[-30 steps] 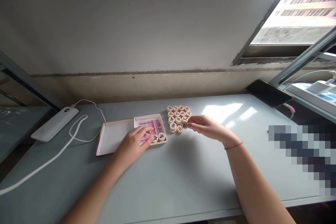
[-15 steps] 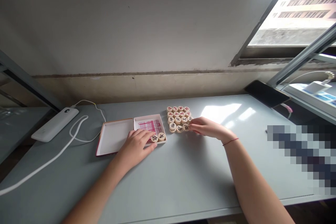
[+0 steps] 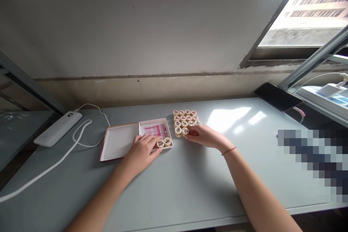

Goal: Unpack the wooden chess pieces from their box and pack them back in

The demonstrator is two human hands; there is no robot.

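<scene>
One power bank (image 3: 58, 129) at the far left, its white cable (image 3: 54, 167) looping over the tabletop (image 3: 176, 181), and moving right we reach the open cardboard box: white-lined lid (image 3: 118, 141) first, then at its three o'clock the tray (image 3: 154, 120), with a red-printed paper sheet (image 3: 153, 130) lying inside. The left hand (image 3: 141, 148) is right on that tray, flat and spread, its fingers (image 3: 146, 139) stretched out and open over the sheet, tips just beside two round wooden xiangqi pieces (image 3: 164, 142) sitting at the tray's near right corner. At three o'clock from the tray, the main cluster of xiangqi pieces (image 3: 185, 122) stands in tidy rows on the tabletop, red and black characters facing up. The right hand (image 3: 203, 136) is working the cluster's near edge, fingers (image 3: 190, 132) curled together against the front pieces. Gripping one? Can't tell from here, the hand hides it! A thin bracelet (image 3: 228, 151) rides that wrist, and out at two o'clock a black phone (image 3: 277, 96) lies at the tabletop's far edge.
</scene>
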